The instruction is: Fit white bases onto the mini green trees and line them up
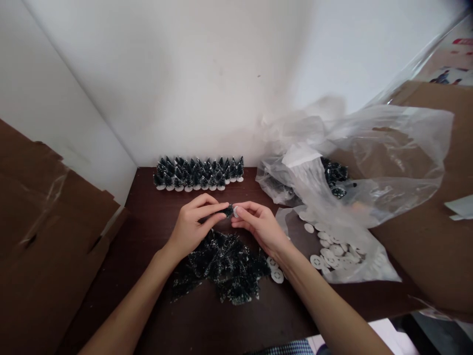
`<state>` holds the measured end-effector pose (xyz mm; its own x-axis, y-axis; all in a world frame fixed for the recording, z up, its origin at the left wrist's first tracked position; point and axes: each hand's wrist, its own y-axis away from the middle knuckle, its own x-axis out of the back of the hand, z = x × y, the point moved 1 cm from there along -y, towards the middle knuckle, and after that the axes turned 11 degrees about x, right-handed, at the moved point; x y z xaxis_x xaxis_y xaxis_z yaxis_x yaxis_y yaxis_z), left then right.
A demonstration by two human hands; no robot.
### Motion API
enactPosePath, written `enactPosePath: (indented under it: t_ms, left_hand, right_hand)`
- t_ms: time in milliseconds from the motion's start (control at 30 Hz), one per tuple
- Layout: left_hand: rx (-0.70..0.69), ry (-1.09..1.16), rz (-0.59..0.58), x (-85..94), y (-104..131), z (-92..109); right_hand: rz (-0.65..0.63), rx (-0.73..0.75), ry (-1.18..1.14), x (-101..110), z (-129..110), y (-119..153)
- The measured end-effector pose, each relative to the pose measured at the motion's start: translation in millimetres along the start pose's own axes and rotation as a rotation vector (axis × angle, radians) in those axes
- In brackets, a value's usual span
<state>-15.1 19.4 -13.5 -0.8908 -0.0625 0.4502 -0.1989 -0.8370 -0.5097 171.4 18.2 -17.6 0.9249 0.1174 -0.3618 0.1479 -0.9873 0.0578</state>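
Okay, reading the clock from the point where my hands meet, twelve being straight out to the wall. My left hand (190, 226) is nearly closed in a narrow pinch on a small frosted tree (228, 211), tipped over sideways. My right hand (263, 228) has thumb and fingers pinched on a white disc (236, 212), right up at the tree's end. Can't tell from here if it's actually seated, fingers are kinda in the way.

As for how far along things look: at eleven there's a tidy block of upright trees (199, 173) on the dark table (148, 202), near the wall (207, 74), white bases showing along its front. I'd call those done. At six, just below my hands, there's a loose heap of trees (231, 264) lying every which way, and I can't make out discs on them, so that lot looks left over. A few loose discs (276, 275) sit at five, beside the heap.

Way more white discs (336, 250) are between three and four, in or on the clear plastic bag (399, 158), can't tell which. Also some dark trees (334, 172) at two, partly behind the plastic. So I'd guess a decent start, plenty left.
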Motion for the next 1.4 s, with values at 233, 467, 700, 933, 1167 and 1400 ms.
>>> enactPosePath:
  t_ms: [233, 467, 700, 933, 1167, 1400]
  left_hand:
    - [0.145, 0.063, 0.013, -0.7, 0, 2]
    - [0.420, 0.239, 0.044, -0.3, 0, 1]
    - [0.449, 0.306, 0.003, 0.2, -1, 4]
    - [0.400, 0.303, -0.071, -0.5, 0, 7]
    - [0.398, 0.241, -0.021, 1.6, -1, 7]
    - [0.387, 0.160, 0.024, 1.2, -1, 6]
  right_hand:
    - [0.010, 0.063, -0.007, 1, -1, -1]
    - [-0.097, 0.284, 0.253, 0, 1, 0]
    - [-0.325, 0.539, 0.630, -2, 3, 7]
    - [-0.381, 0.567, 0.735, -1, 2, 9]
    - [-0.336, 0.563, 0.795, 2, -1, 6]
    - [-0.230, 0.511, 0.993, 10, -3, -5]
